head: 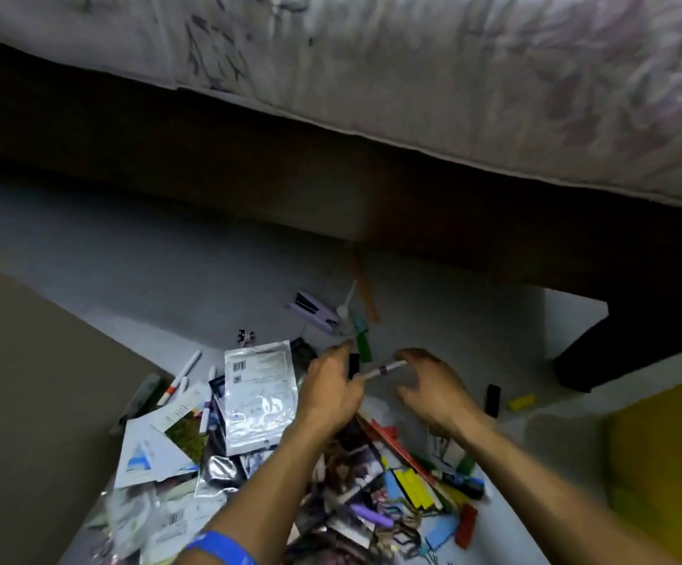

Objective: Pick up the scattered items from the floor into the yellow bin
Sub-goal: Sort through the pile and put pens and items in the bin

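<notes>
My left hand point(333, 385) is closed around a thin white pen point(386, 368) that sticks out to the right, and a small black piece shows in its fingers too. My right hand point(433, 387) hovers just right of the pen's tip with curled fingers held apart and nothing in it. Both hands are above a pile of scattered items point(372, 491) on the white floor: cards, coloured strips, clips. A clear packet with a barcode point(260, 395) lies left of my left hand. The yellow bin point(665, 454) fills the lower right corner.
A purple stapler point(315, 314), a green clip point(363, 346) and an orange stick point(366, 293) lie beyond my hands. Markers point(180, 377) lie at the left. A black cap point(492, 397) and yellow block point(522, 402) sit near the bin. A bed's dark frame point(494, 222) overhangs the floor.
</notes>
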